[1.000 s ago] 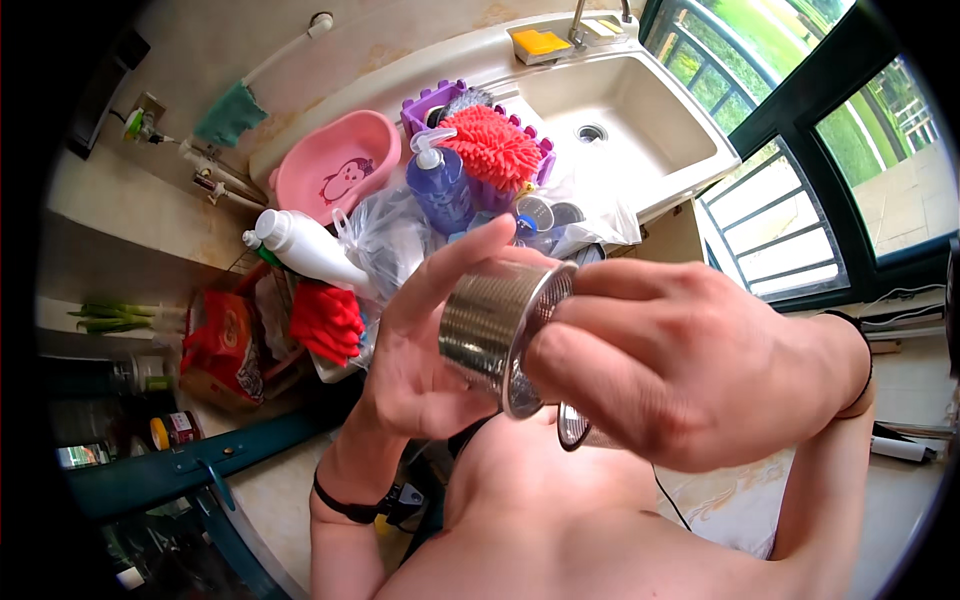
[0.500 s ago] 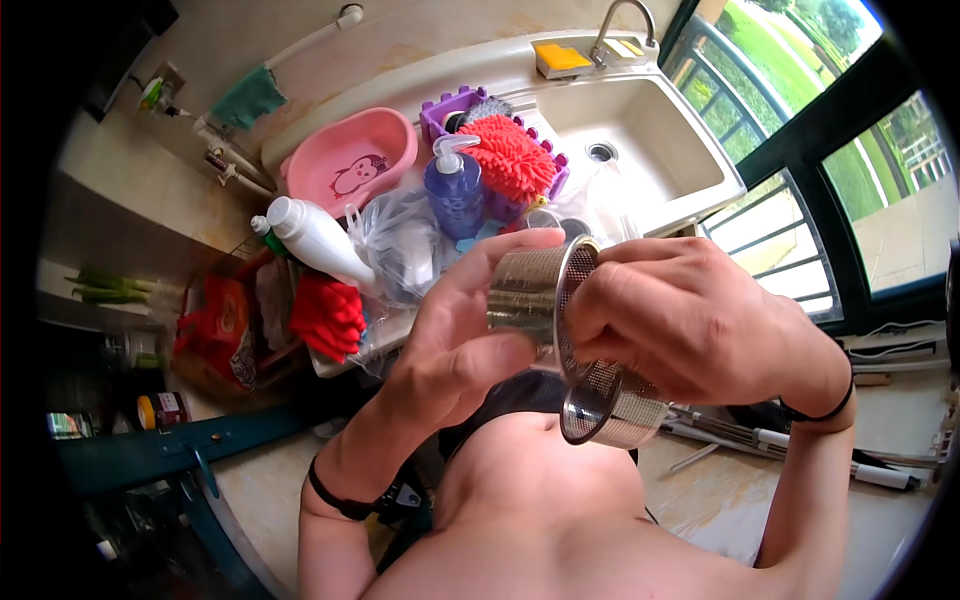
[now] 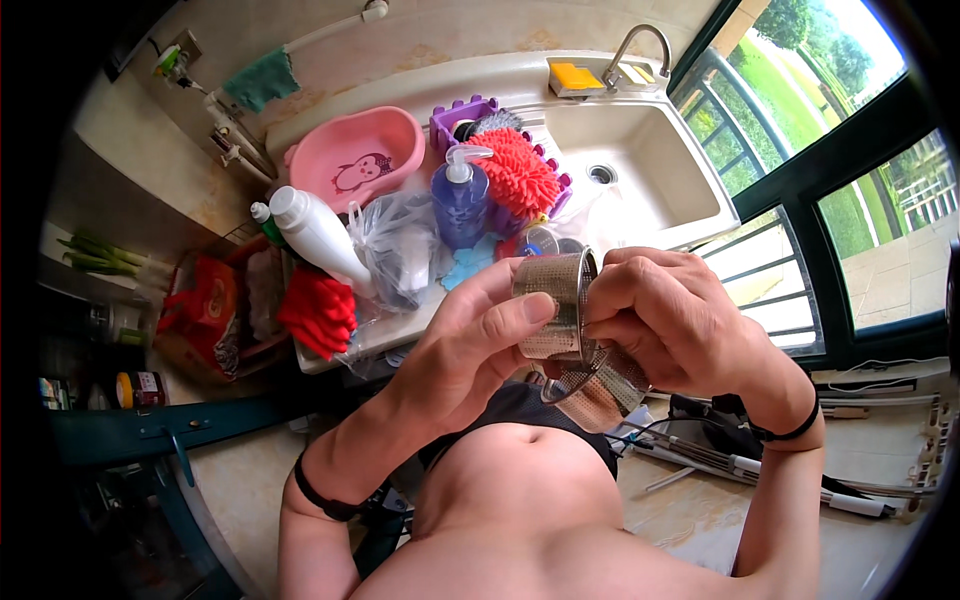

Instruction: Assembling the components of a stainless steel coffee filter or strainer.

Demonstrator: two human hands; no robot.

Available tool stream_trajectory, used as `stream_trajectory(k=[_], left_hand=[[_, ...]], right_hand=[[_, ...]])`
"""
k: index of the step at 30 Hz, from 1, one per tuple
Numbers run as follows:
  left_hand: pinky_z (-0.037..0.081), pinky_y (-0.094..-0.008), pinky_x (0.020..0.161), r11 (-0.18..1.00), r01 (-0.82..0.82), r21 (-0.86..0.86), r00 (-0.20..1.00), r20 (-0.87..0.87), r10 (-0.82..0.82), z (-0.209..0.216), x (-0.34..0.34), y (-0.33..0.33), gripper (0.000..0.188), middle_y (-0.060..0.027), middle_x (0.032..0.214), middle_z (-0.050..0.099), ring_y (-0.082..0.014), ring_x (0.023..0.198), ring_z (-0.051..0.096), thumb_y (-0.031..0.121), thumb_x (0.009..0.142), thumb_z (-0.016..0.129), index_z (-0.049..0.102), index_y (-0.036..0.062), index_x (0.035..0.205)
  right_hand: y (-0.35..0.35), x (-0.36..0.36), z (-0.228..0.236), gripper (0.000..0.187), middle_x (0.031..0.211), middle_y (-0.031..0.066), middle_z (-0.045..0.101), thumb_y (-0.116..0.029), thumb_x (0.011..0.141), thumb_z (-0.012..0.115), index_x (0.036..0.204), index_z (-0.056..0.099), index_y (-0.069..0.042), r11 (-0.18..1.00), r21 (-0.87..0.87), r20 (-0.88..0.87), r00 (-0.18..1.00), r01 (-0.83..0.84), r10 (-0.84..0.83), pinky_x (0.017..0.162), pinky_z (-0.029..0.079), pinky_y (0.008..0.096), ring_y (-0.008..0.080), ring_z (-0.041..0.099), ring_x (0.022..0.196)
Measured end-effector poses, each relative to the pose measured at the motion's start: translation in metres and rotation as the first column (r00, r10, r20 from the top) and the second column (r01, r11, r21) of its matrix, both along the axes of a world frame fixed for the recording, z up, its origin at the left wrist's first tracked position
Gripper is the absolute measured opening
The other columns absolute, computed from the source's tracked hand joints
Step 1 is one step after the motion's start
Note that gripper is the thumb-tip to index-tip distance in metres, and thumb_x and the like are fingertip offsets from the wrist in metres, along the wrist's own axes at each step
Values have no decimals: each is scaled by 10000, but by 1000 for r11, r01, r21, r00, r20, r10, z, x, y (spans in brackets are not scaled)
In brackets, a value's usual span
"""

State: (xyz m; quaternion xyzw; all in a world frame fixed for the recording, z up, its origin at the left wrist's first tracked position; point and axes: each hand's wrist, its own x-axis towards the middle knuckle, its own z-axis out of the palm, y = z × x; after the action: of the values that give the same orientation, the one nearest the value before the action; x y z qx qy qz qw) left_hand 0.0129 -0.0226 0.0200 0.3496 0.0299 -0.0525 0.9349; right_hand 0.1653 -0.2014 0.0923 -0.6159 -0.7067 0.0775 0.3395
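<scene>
Two metal mesh strainer baskets are between my hands, just above my belly. My left hand point(image 3: 480, 335) grips the upper mesh strainer point(image 3: 560, 285), its thumb pressed on the perforated side wall. My right hand point(image 3: 670, 315) is closed, with its curled fingers at that strainer's rim. Below them hangs a second mesh strainer point(image 3: 610, 390), tilted, its opening toward the left. The right fingers appear to hold it as well, though their tips are hidden. Whether the two strainers touch I cannot tell.
Ahead is a white sink point(image 3: 640, 165) with a curved tap point(image 3: 640, 40). On its left side stand a pink basin point(image 3: 350, 160), a blue pump bottle point(image 3: 460, 205), a red chenille mitt point(image 3: 515, 175), a white bottle point(image 3: 320, 235) and red gloves point(image 3: 317, 312). Windows line the right.
My left fingers, spread around the upper strainer before, have closed on it with the thumb on its wall. The lower strainer has tilted and shifted slightly. The view has turned a little.
</scene>
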Motion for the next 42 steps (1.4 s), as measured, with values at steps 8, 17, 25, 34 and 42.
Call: stream_trajectory(k=[8, 17, 25, 34, 42], left_hand=[[540, -349, 1059, 999, -47, 24, 999, 15, 46, 7, 3, 0, 564, -109, 1328, 649, -160, 1212, 660, 327, 1053, 697, 508, -18, 1458], [514, -343, 1088, 996, -90, -6, 995, 32, 90, 4, 4, -1, 534, -120, 1357, 648, -162, 1253, 638, 294, 1061, 674, 525, -32, 1457], [541, -350, 1034, 986, -134, 102, 990, -32, 138, 16, 2, 2, 456, -127, 1243, 661, -171, 1146, 663, 260, 1043, 694, 524, -27, 1354], [552, -322, 976, 938, -200, 282, 977, -17, 214, 22, 0, 3, 430, -125, 1192, 667, -145, 1100, 660, 248, 1028, 733, 531, -23, 1294], [583, -313, 930, 902, -293, 316, 953, 28, 300, 15, -2, -3, 457, -107, 1200, 622, -145, 1095, 641, 184, 988, 793, 492, -7, 1275]], right_hand=[[5, -3, -15, 280, 809, 96, 644, 82, 857, 776, 1064, 604, 6, 970, 242, 174, 984, -15, -28, 536, 496, 370, 254, 597, 598], [4, -11, -14, 290, 856, 104, 630, 50, 826, 747, 1099, 652, 40, 968, 242, 260, 956, 71, -135, 620, 538, 384, 269, 640, 694], [4, -15, -19, 273, 952, 139, 630, 3, 807, 757, 1055, 649, 47, 941, 331, 418, 882, 77, -219, 612, 555, 323, 242, 648, 734], [0, -26, -18, 300, 901, 153, 685, -25, 731, 778, 1000, 683, 69, 886, 464, 631, 702, 0, -330, 543, 552, 296, 244, 699, 695], [3, -32, -29, 86, 895, 86, 678, -62, 811, 736, 883, 701, -31, 800, 599, 620, 630, 5, -468, 539, 509, 258, 184, 657, 700]])
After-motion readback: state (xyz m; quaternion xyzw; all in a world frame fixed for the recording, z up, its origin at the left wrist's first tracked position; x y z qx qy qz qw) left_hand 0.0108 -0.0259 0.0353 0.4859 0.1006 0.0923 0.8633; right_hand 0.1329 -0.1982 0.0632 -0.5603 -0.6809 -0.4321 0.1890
